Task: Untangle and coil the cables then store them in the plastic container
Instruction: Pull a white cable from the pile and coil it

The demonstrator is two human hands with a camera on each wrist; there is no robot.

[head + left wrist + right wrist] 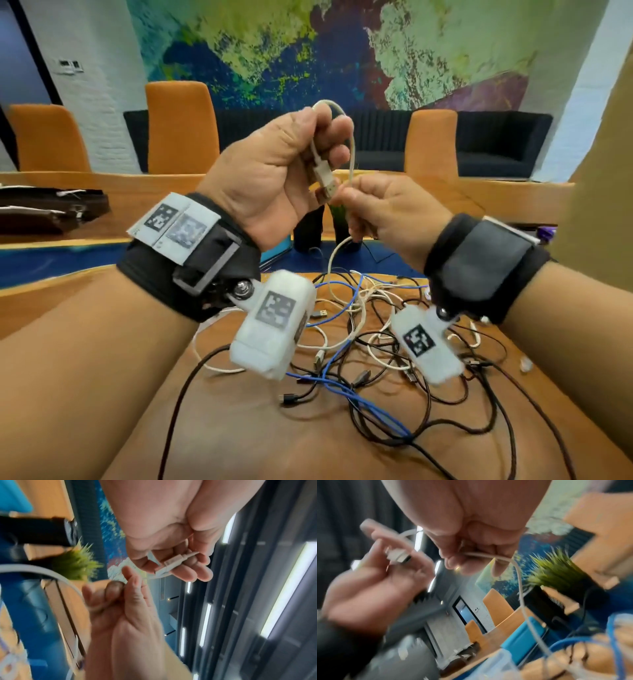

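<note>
A painted mural point(308, 51) fills the far wall above a dark sofa point(496, 144) and orange chairs point(181, 126). The wooden table point(239, 428) carries a tangle point(370, 349) of black, white and blue cables, lying at 6 o'clock from both raised hands. The left hand point(274, 174) holds a white cable point(351, 150) above the table — its fingers point(337, 126) curled round a small loop, the USB plug point(325, 181) hanging down from the palm. At 3 o'clock from that plug, touching it, the right hand point(387, 212) pinches the same cable between thumb and fingers, which are clamped together on it. From there the cable drops to the tangle. A green plant point(556, 572) in a black pot stands beyond the hands. The right wrist view is blurred.
</note>
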